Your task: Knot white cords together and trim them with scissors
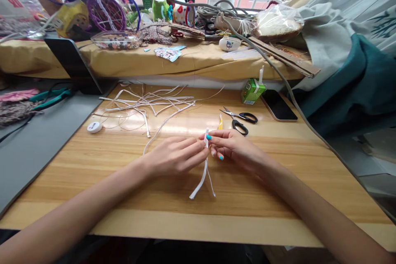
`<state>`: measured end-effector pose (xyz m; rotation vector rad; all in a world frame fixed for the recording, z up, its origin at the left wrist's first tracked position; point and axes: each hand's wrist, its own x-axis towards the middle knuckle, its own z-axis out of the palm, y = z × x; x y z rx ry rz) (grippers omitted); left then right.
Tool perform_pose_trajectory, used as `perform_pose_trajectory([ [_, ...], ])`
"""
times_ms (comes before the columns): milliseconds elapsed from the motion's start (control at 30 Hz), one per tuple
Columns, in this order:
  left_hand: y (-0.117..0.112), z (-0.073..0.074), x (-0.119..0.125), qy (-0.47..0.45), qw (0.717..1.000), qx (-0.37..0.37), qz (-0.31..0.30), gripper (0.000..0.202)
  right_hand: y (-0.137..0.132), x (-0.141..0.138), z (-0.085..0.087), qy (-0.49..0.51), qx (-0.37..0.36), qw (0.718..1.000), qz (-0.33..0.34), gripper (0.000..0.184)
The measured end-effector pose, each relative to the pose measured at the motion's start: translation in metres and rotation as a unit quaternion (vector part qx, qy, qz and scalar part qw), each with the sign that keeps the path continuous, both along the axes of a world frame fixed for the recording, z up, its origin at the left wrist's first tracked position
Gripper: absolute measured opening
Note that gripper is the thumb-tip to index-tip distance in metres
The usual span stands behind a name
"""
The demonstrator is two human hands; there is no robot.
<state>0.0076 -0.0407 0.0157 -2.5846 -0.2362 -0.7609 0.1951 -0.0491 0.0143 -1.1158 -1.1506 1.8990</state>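
Here, a white strip [202,177] in both hands [176,154] [238,145], scissors [235,115] nearby.

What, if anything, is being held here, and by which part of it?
A white strip, held near its upper end by the left hand and right hand; its lower end is unheld.

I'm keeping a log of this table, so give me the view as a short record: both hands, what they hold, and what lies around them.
Left hand: fingertips at the white strip, thumb hidden
Right hand: pinching that strip
Strip: lower end free, thin cord hanging beside it
Beyond right hand: scissors, blades parted; yellow item, partly hidden
Far right: green carton; phone, screen dark
Far left: loose strips, tangled; white disc
Surface: wooden table
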Motion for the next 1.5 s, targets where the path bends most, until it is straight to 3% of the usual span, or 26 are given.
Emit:
perform_pose_trajectory([
  [233,0.002,0.002,-0.002,-0.003,1.000,0.020,-0.006,0.016,-0.002,-0.002,0.003,-0.005,0.015,1.000,-0.023,0.018],
  [467,0.008,0.006,-0.011,0.032,0.997,-0.063,-0.010,0.025,-0.002,-0.003,0.007,-0.030,0.077,0.996,-0.044,0.015],
  [600,0.010,0.005,-0.014,0.043,0.997,-0.064,-0.005,0.026,-0.002,-0.001,0.008,-0.063,0.098,0.993,-0.034,0.016],
  [667,0.010,0.003,-0.012,0.021,0.996,-0.084,0.002,0.024,-0.002,-0.001,0.008,-0.068,0.105,0.992,-0.031,0.015],
  [733,0.009,-0.001,-0.008,-0.023,0.989,-0.149,0.011,0.022,-0.003,-0.002,0.007,-0.068,0.120,0.990,-0.034,0.015],
  [800,0.007,-0.004,-0.003,-0.075,0.966,-0.248,0.013,0.019,-0.003,-0.004,0.006,-0.063,0.135,0.988,-0.041,0.015],
  [900,0.006,-0.004,0.004,-0.128,0.903,-0.410,0.021,0.016,-0.004,-0.006,0.004,-0.062,0.145,0.986,-0.057,0.017],
  [1033,0.008,0.000,0.007,-0.169,0.784,-0.592,0.081,0.017,-0.005,-0.009,0.003,-0.086,0.137,0.985,-0.056,0.019],
  [1167,0.008,0.003,0.009,-0.226,0.675,-0.698,0.075,0.018,-0.007,-0.013,0.002,-0.124,0.133,0.983,-0.029,0.019],
  [1233,0.006,0.003,0.009,-0.244,0.654,-0.711,0.081,0.019,-0.008,-0.014,0.001,-0.136,0.141,0.980,-0.016,0.019],
  [1367,0.003,0.004,0.011,-0.263,0.646,-0.708,0.113,0.017,-0.010,-0.014,0.000,-0.166,0.184,0.969,-0.001,0.018],
  [1500,0.004,0.003,0.013,-0.282,0.614,-0.725,0.132,0.021,-0.011,-0.014,0.001,-0.181,0.210,0.961,0.020,0.017],
])
